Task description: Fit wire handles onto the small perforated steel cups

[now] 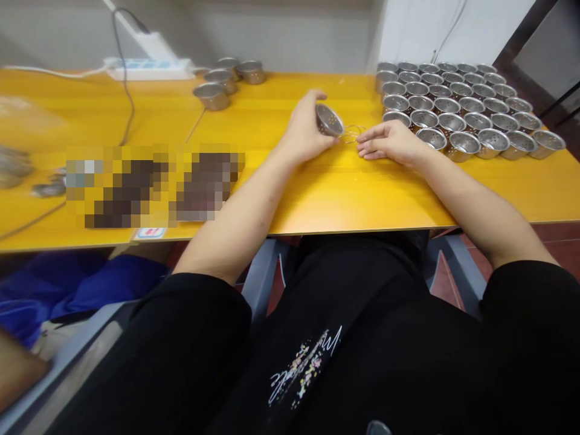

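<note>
My left hand [304,128] is wrapped round a small metal cup [329,120] with holes in it, tilted with its mouth toward the right. Just right of the cup, thin wire rings [353,134] show above the yellow table [317,205]. The fingers of my right hand [388,142] are pressed together at the right edge of these rings, and the fingertips touch or nearly touch the wire. Whether they pinch it is too small to tell. Close beyond my right hand begin the rows of metal cups [464,145].
More metal cups [212,96] stand at the back left near a white power strip [149,69] with cables. Two blurred-out dark items [206,184] lie left of my left forearm. At the lower left, part of a person's arm [18,370] shows beside blue cloth [113,281].
</note>
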Motion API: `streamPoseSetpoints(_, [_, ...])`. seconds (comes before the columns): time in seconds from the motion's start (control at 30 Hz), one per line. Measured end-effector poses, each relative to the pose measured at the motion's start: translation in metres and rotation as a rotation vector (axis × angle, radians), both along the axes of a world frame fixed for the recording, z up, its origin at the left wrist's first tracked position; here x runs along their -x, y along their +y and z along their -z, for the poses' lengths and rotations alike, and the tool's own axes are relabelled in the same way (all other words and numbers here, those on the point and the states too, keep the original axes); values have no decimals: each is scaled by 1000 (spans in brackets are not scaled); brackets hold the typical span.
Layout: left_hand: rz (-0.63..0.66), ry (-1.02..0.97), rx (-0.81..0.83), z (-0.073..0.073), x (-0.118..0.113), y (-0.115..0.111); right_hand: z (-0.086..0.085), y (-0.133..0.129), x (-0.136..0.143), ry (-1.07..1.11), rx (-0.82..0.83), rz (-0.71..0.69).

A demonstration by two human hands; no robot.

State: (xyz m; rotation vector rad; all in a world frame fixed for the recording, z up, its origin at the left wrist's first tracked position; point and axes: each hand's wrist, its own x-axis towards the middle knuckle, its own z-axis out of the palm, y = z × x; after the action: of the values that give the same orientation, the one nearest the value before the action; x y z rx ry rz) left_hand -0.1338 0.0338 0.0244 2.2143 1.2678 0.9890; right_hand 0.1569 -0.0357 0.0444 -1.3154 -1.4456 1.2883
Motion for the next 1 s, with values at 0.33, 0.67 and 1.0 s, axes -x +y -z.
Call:
streamPoseSetpoints(0.33, [56, -8, -15, 8, -7, 5, -1, -1, -1, 27, -12, -4])
streamPoseSetpoints(0.67, [199, 14, -61, 21, -7, 7, -2, 0, 3, 27, -27, 5])
streamPoseSetpoints(1.0, [307, 19, -55, 16, -13, -2, -6, 0, 5, 31, -46, -15])
